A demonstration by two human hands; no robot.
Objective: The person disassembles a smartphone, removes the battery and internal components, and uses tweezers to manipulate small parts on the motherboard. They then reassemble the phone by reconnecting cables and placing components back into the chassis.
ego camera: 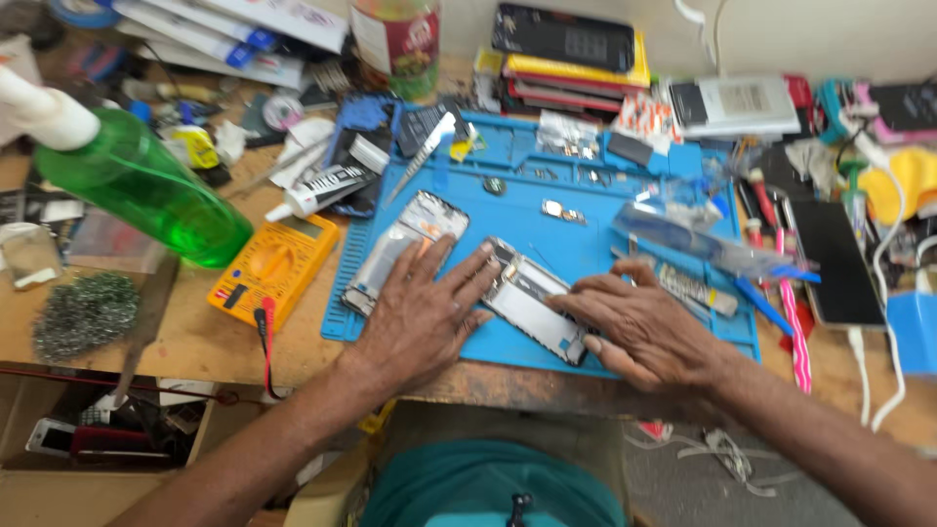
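Phone frame lies half-hidden under both flat, open hands — left, right — neither grip closed.

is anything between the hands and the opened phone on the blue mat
Nothing visible. The left hand lies flat with its fingers touching the opened phone at its upper end, and the right hand presses on its lower right edge. Both rest directly on it, on the blue mat.

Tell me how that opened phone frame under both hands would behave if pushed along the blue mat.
The opened phone frame looks thin and flat, so probably light, sliding rather than rolling. The blue mat may grip it. Exposed insides suggest fragility; left hand and right hand press it.
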